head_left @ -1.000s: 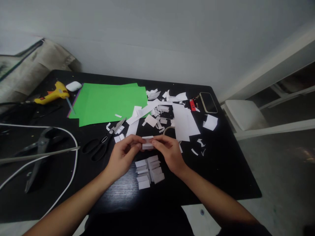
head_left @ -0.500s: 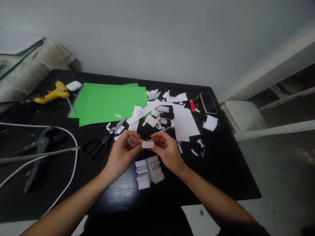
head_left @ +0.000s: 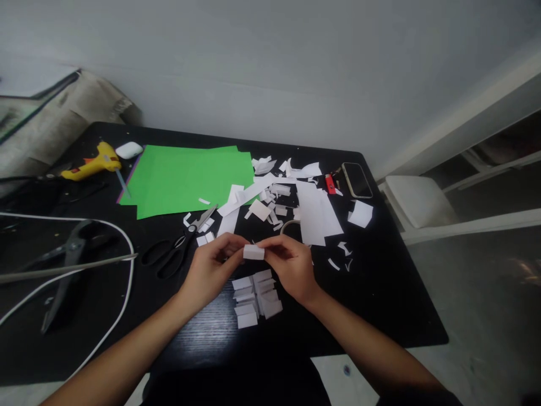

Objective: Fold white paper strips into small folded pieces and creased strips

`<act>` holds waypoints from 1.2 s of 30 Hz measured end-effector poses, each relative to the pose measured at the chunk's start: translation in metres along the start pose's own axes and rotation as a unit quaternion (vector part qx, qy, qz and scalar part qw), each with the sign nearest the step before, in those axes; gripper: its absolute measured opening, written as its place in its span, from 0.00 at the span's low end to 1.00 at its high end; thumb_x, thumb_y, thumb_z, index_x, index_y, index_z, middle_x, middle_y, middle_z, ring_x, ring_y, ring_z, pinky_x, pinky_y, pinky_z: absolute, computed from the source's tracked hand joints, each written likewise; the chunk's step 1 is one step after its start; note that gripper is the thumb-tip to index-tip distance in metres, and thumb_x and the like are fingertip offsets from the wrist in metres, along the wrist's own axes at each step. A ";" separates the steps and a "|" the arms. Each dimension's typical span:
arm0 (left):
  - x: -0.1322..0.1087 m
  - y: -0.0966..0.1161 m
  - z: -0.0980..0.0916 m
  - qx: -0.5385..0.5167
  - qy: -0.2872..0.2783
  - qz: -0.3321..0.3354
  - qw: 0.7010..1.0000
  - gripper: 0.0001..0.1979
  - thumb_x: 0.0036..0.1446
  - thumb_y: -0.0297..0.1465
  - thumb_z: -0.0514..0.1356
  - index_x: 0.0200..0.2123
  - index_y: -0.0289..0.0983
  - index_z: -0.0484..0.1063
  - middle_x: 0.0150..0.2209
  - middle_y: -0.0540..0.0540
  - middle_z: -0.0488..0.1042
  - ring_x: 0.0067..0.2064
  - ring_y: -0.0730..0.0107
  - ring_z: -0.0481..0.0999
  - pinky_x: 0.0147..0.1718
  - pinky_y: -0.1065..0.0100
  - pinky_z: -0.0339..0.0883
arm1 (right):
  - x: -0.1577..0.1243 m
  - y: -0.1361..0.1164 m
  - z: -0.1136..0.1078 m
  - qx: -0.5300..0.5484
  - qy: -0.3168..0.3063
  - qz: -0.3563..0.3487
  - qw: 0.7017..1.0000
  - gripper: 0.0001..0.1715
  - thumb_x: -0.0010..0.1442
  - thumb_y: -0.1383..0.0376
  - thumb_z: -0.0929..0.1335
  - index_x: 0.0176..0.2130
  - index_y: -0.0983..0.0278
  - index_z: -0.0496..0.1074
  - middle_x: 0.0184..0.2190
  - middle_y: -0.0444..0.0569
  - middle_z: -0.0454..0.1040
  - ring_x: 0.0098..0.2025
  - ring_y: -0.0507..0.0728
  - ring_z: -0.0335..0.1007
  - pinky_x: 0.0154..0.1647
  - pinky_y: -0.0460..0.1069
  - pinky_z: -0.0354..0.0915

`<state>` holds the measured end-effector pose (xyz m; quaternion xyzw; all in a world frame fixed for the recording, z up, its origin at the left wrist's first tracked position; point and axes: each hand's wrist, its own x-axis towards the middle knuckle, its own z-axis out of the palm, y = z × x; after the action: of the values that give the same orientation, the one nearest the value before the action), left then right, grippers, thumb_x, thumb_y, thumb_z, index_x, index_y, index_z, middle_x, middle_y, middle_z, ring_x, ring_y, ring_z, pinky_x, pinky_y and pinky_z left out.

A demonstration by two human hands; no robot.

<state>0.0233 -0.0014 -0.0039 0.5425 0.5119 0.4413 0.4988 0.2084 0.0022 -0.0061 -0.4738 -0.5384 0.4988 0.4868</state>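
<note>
Between my two hands is a small folded piece of white paper [head_left: 253,252], its crease running along the length. My left hand [head_left: 213,264] pinches its left end between thumb and fingers. At the other end my right hand [head_left: 291,265] pinches it the same way. Just below, on the black table, several small folded white papers [head_left: 245,320] lie in two columns close together. Black-handled scissors [head_left: 175,248] rest partly open to the left of my left hand. Beyond my hands spread loose white paper scraps [head_left: 260,210].
Green sheets [head_left: 190,177] lie at the back. A yellow glue gun [head_left: 95,163], a white cable [head_left: 130,270] and dark pliers-like tool [head_left: 63,287] are at left. White paper sheets [head_left: 315,214], a red lighter [head_left: 329,184] and a phone [head_left: 356,180] are at right.
The small paper has tipped in my fingers, so its fold and a second face now show. My fingers have closed over its top edge.
</note>
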 end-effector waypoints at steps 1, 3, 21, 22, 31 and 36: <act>0.000 0.000 0.000 -0.004 0.001 0.002 1.000 0.07 0.58 0.36 0.68 0.37 0.39 0.80 0.28 0.48 0.80 0.29 0.68 0.78 0.29 0.70 0.72 | 0.001 -0.001 0.000 0.006 -0.003 0.006 1.000 0.02 0.58 0.65 0.76 0.35 0.57 0.83 0.34 0.46 0.83 0.37 0.58 0.81 0.40 0.52 0.77; 0.000 0.001 -0.001 -0.015 0.007 0.006 1.000 0.09 0.58 0.35 0.68 0.41 0.39 0.79 0.30 0.48 0.80 0.29 0.68 0.79 0.30 0.69 0.73 | 0.002 -0.002 -0.001 0.018 -0.007 0.018 1.000 0.03 0.58 0.65 0.75 0.36 0.57 0.83 0.35 0.45 0.83 0.38 0.58 0.81 0.41 0.52 0.78; -0.002 -0.010 -0.005 0.099 -0.002 0.097 0.990 0.04 0.64 0.32 0.65 0.40 0.40 0.79 0.36 0.47 0.81 0.34 0.68 0.80 0.34 0.69 0.72 | 0.004 0.001 0.002 0.148 -0.096 0.130 0.976 0.11 0.54 0.64 0.78 0.40 0.61 0.82 0.35 0.45 0.83 0.36 0.54 0.82 0.44 0.50 0.79; -0.003 -0.010 -0.005 0.104 -0.005 0.107 0.989 0.03 0.64 0.31 0.64 0.40 0.40 0.79 0.36 0.47 0.80 0.35 0.68 0.80 0.34 0.70 0.71 | 0.004 0.001 0.001 0.146 -0.096 0.126 0.976 0.10 0.54 0.65 0.78 0.39 0.61 0.82 0.34 0.45 0.83 0.36 0.53 0.82 0.43 0.50 0.79; -0.001 -0.005 -0.008 0.032 -0.077 0.034 0.996 0.08 0.66 0.30 0.60 0.44 0.38 0.79 0.33 0.48 0.79 0.33 0.70 0.80 0.34 0.71 0.72 | 0.008 0.003 0.000 0.189 -0.060 0.184 0.963 0.05 0.54 0.65 0.75 0.34 0.62 0.83 0.32 0.45 0.84 0.33 0.54 0.82 0.42 0.49 0.79; -0.001 -0.003 -0.006 0.034 -0.070 0.029 0.997 0.08 0.66 0.34 0.61 0.43 0.38 0.78 0.32 0.48 0.81 0.32 0.69 0.80 0.33 0.70 0.73 | 0.009 0.004 0.000 0.197 -0.059 0.191 0.960 0.08 0.55 0.61 0.77 0.35 0.64 0.82 0.32 0.46 0.83 0.33 0.54 0.82 0.42 0.51 0.79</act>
<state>0.0164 -0.0021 -0.0062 0.6030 0.4747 0.3988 0.5020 0.2080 0.0109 -0.0098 -0.4324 -0.3568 0.7058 0.4332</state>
